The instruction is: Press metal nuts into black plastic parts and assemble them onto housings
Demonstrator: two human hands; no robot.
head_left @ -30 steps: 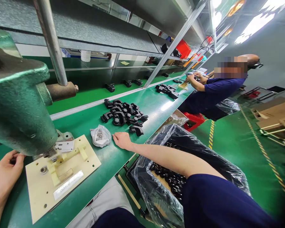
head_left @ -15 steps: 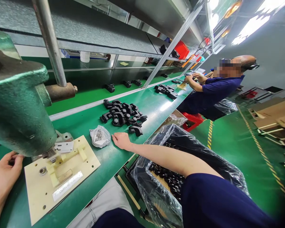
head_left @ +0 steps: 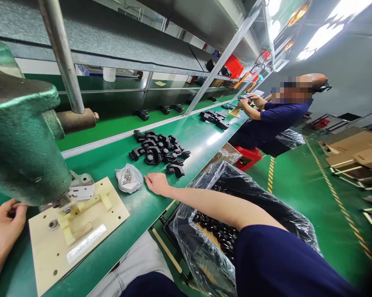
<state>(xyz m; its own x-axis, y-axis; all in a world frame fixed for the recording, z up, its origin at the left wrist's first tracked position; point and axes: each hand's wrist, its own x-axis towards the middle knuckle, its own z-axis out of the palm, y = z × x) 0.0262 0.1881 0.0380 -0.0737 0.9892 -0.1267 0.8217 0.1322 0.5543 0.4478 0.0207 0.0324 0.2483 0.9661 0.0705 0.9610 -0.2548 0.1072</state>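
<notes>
My left hand (head_left: 6, 231) rests at the left edge, beside the green press (head_left: 24, 140), its fingers loosely curled and nothing visible in them. On the bench to the right, my right hand (head_left: 156, 183) lies in a loose fist, with nothing showing in it. Just left of its knuckles is an opened clear plastic bag (head_left: 135, 181) of small metal parts (head_left: 127, 177). Beyond the hand lies a pile of black plastic parts (head_left: 153, 150). Below the press head sits a cream fixture plate (head_left: 111, 218) with raised blocks and a label.
A steel lever (head_left: 62, 57) rises from the press. Right of the bench (head_left: 142, 222) stands a plastic-lined bin (head_left: 266, 206) holding black parts. Farther along, a co-worker (head_left: 285, 111) sits handling something beside more black parts (head_left: 215, 119). A metal shelf (head_left: 117, 45) hangs above.
The whole view has shifted slightly left. Both hands keep the same pose and place on the bench.
</notes>
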